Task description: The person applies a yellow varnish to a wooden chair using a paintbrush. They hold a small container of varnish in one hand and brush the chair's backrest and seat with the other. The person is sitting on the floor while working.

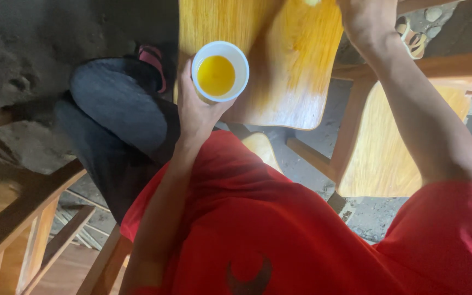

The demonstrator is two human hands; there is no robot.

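One white cup of yellow liquid sits upright in the left hand, fingers wrapped around its side, over the wooden seat panel. Right hand rests at the panel's top edge; grip cannot be determined.

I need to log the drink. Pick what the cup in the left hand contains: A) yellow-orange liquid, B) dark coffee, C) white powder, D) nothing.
A: the white cup held by the left hand shows yellow-orange liquid inside.
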